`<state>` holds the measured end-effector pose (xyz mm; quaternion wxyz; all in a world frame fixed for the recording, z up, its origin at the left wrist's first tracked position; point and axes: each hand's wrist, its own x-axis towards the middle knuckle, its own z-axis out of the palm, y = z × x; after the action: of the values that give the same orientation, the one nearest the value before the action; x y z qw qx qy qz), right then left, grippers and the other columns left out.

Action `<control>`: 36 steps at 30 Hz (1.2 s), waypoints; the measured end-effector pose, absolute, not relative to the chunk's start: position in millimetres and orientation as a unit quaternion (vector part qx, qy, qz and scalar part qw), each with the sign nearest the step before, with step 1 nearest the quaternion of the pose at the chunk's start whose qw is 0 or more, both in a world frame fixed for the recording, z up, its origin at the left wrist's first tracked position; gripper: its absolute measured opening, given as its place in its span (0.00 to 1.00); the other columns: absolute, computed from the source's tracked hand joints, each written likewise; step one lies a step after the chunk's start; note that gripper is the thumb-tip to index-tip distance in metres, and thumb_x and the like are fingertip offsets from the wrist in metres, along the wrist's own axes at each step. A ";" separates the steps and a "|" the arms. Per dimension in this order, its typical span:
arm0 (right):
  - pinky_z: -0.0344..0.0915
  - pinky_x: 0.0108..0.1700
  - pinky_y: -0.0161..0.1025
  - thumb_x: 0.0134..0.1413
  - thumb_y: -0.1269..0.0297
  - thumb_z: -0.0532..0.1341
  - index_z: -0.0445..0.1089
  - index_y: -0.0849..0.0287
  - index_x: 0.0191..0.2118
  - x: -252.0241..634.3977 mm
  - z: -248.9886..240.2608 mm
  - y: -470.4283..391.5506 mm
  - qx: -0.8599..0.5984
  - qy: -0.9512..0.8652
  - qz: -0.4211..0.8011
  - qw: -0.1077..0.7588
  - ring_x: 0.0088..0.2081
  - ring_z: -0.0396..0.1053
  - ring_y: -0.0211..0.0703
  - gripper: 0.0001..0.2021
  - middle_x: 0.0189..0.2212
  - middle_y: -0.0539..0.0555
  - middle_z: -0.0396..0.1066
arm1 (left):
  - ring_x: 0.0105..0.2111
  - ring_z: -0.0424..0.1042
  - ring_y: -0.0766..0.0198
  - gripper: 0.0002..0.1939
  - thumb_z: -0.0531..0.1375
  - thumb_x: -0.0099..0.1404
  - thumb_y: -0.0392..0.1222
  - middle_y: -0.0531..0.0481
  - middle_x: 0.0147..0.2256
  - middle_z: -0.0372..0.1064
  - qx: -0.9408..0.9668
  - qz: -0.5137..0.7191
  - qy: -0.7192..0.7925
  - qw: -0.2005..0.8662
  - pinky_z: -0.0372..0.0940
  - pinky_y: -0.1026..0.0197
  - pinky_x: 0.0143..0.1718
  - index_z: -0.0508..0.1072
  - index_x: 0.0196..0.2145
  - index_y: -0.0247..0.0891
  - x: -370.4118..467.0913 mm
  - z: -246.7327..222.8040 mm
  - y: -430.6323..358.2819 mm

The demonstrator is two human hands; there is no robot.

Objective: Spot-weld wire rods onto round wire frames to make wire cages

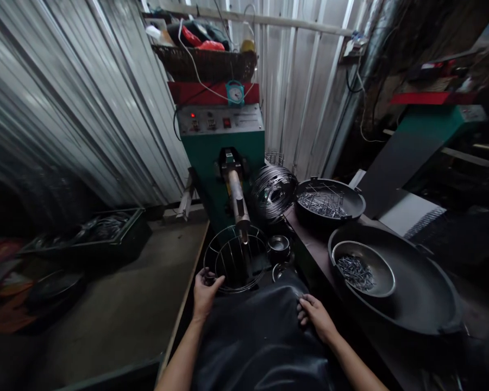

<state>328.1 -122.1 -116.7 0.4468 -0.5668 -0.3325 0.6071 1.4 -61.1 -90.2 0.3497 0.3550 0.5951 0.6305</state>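
Note:
My left hand [206, 288] is closed at the left rim of a round wire frame [240, 285], thumb and fingers around the wire. The frame hangs below the metal electrode arm [237, 198] of a green machine [224, 141]. My right hand [312, 314] rests over the right side of a black apron [261, 331], its fingers pressed together; what they hold, if anything, is too small to name. Small metal bowls [279, 244] stand right of the frame.
Right of the machine are a wire coil [274, 190], a dark pan [352, 203] of wire pieces, and a wide pan [424, 288] holding a bowl [385, 271] of short metal pieces. A crate [134, 228] stands on the floor at left. A second machine [424, 141] is at right.

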 end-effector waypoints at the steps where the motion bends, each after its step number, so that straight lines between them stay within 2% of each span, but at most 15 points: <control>1: 0.60 0.15 0.28 0.41 0.57 0.64 0.63 0.61 0.30 328.0 -115.8 -121.8 -0.566 -0.333 0.607 0.447 0.17 0.64 0.32 0.14 0.20 0.48 0.66 | 0.31 0.67 0.66 0.33 0.69 0.39 0.47 0.52 0.32 0.62 0.332 0.640 0.590 0.363 0.65 0.61 0.34 0.62 0.42 0.37 5.1 -87.0 -61.2; 5: 0.60 0.15 0.28 0.41 0.57 0.64 0.63 0.61 0.29 327.7 -110.6 -120.6 -0.569 -0.326 0.611 0.444 0.17 0.64 0.32 0.14 0.20 0.48 0.66 | 0.26 0.64 0.70 0.29 0.68 0.40 0.45 0.55 0.30 0.61 0.219 0.671 0.545 0.452 0.62 0.66 0.24 0.62 0.39 0.39 21.7 -62.0 -66.5; 10: 0.61 0.17 0.30 0.41 0.56 0.64 0.64 0.61 0.30 327.6 -108.6 -122.8 -0.572 -0.325 0.610 0.443 0.18 0.64 0.33 0.14 0.21 0.49 0.66 | 0.17 0.54 0.76 0.22 0.68 0.36 0.42 0.60 0.22 0.55 0.117 0.659 0.520 0.530 0.48 0.70 0.15 0.62 0.27 0.36 32.2 -23.1 -69.7; 15: 0.64 0.23 0.33 0.41 0.51 0.65 0.66 0.61 0.32 318.9 -90.2 -113.8 -0.554 -0.362 0.578 0.478 0.23 0.67 0.36 0.18 0.26 0.52 0.69 | 0.15 0.52 0.77 0.21 0.67 0.33 0.41 0.61 0.19 0.54 0.083 0.651 0.552 0.514 0.44 0.70 0.14 0.62 0.24 0.35 24.4 -1.8 -49.2; 21: 0.65 0.30 0.34 0.47 0.53 0.62 0.67 0.60 0.35 275.4 -22.7 -60.6 -0.433 -0.452 0.568 0.535 0.28 0.68 0.37 0.15 0.31 0.53 0.71 | 0.14 0.46 0.78 0.22 0.67 0.32 0.40 0.63 0.17 0.50 0.071 0.661 0.552 0.503 0.40 0.71 0.13 0.59 0.23 0.36 16.6 7.7 -26.9; 25: 0.64 0.29 0.34 0.47 0.53 0.61 0.69 0.61 0.34 242.6 -2.0 -30.6 -0.415 -0.493 0.551 0.531 0.28 0.67 0.37 0.15 0.28 0.51 0.70 | 0.14 0.48 0.78 0.22 0.67 0.32 0.42 0.63 0.18 0.51 0.092 0.656 0.572 0.485 0.41 0.70 0.13 0.60 0.23 0.36 13.5 5.9 -25.4; 31: 0.62 0.23 0.31 0.46 0.56 0.60 0.69 0.60 0.32 221.3 -7.5 -19.1 -0.455 -0.558 0.516 0.464 0.23 0.66 0.36 0.12 0.22 0.48 0.68 | 0.14 0.47 0.78 0.22 0.67 0.32 0.42 0.63 0.18 0.50 0.124 0.657 0.570 0.478 0.41 0.71 0.13 0.60 0.24 0.36 0.2 4.7 -25.4; 36: 0.61 0.22 0.30 0.49 0.59 0.57 0.68 0.60 0.34 217.2 -3.7 -14.4 -0.460 -0.590 0.494 0.443 0.21 0.66 0.34 0.10 0.23 0.48 0.69 | 0.14 0.46 0.79 0.21 0.67 0.33 0.41 0.63 0.18 0.49 0.136 0.653 0.560 0.491 0.41 0.71 0.13 0.58 0.22 0.37 -8.0 6.5 -20.6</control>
<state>217.2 -14.4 -3.7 0.4433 -0.4604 -0.5898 0.4936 -8.0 -20.6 6.5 0.4913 0.1362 0.5597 0.6533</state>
